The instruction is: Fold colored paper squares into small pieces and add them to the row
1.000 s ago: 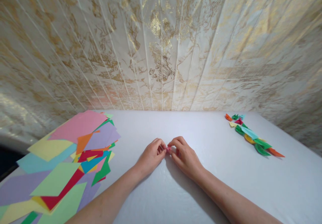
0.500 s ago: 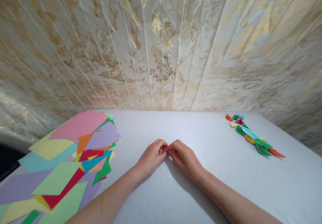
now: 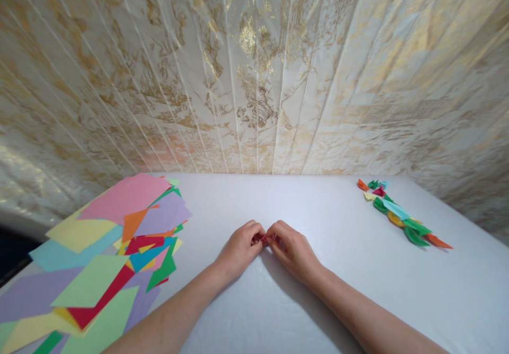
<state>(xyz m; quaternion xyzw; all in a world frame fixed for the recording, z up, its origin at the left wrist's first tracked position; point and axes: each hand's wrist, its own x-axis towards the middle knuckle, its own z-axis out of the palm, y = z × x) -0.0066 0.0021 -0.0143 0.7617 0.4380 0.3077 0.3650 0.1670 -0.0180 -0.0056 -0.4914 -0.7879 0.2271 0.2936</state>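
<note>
Over the middle of the white table, both hands meet at a small piece of red paper. My left hand pinches it from the left with curled fingers. From the right, the thumb and fingertips of my right hand close on the same piece. Most of the paper is hidden by the fingers, so its folded shape cannot be made out.
Loose sheets of coloured paper lie in an overlapping spread along the left side. At the right, several folded paper pieces form a slanting row. A gold-patterned curtain hangs behind the table's back edge.
Less of the red paper shows between the fingers now, and the left fingers have curled slightly. Both arms stay in nearly the same place.
</note>
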